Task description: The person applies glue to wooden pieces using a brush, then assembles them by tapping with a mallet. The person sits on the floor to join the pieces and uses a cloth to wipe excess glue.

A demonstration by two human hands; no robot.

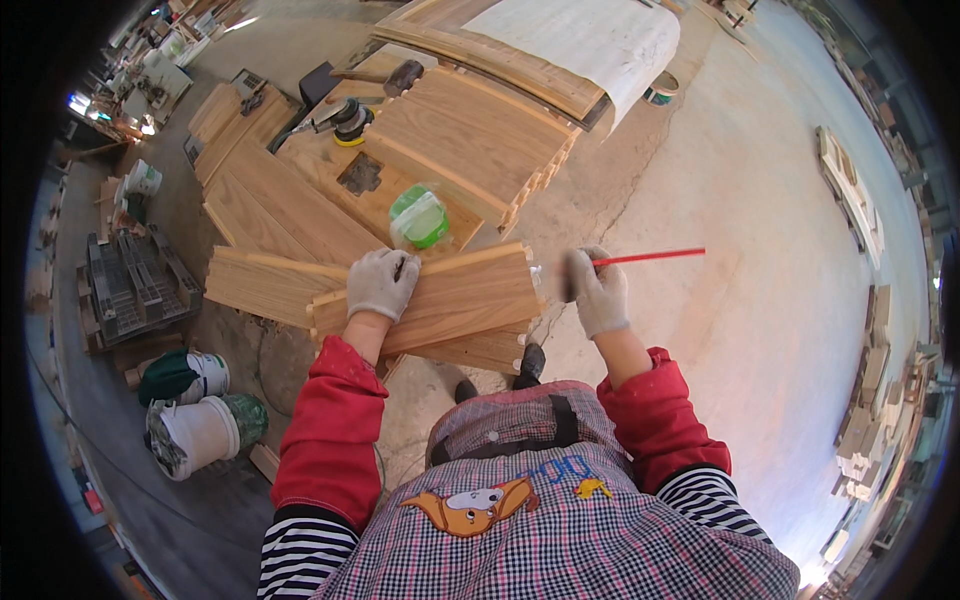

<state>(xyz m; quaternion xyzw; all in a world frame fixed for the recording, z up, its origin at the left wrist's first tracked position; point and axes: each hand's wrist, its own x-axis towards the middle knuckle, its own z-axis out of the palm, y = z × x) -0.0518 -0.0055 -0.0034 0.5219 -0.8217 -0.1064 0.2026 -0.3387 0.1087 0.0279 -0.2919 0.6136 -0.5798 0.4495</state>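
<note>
My left hand, in a pale work glove, is closed over the upper edge of a wooden board with notched ends. The board lies across other boards in front of me. Off its right end, my gloved right hand is closed around a thin tool with a long red shaft. The shaft points to the right. A dark, blurred part shows at the left of my fingers, near the board's end; its kind cannot be made out. Just beyond the board stands a clear plastic tub with green in it.
A sander and a mallet lie on the worktable among stacked wooden panels. A white sheet covers panels at the back. Buckets and a dark plastic pallet stand at left. Timber lies along the right.
</note>
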